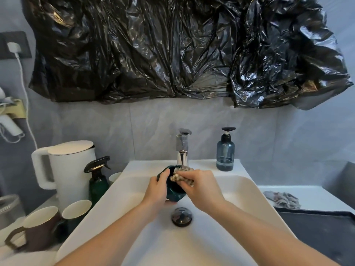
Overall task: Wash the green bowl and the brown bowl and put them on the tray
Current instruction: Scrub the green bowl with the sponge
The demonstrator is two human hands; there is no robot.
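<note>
The green bowl (173, 191) is up over the white sink (240, 191), below the chrome tap (182, 148) and above the round drain plug (181, 216). Your left hand (157, 189) grips it from the left side, thumb hooked over the rim and fingers curled under its faceted wall, so the bowl is tipped with its mouth toward your other hand. Your right hand (203, 187) is closed around a speckled cloth (181, 175), pinching it in curled fingers and pressing it against the bowl's rim and inside. I can't tell whether water is running from the tap.

To your right, the dark tray (317, 227) lies on the counter just beside the sink, and a crumpled grey rag (282, 199) sits on the white counter beyond it. A blue pump bottle (225, 154) stands on the back ledge of the sink, right of the tap.

To your left on the counter you have a brown cup (36, 231) with a white inside, a dark green cup (74, 214) just beside it, a dark green spray bottle (98, 181) behind them and a white kettle (65, 169) further back. Black plastic sheeting (172, 48) covers the wall above the sink.
</note>
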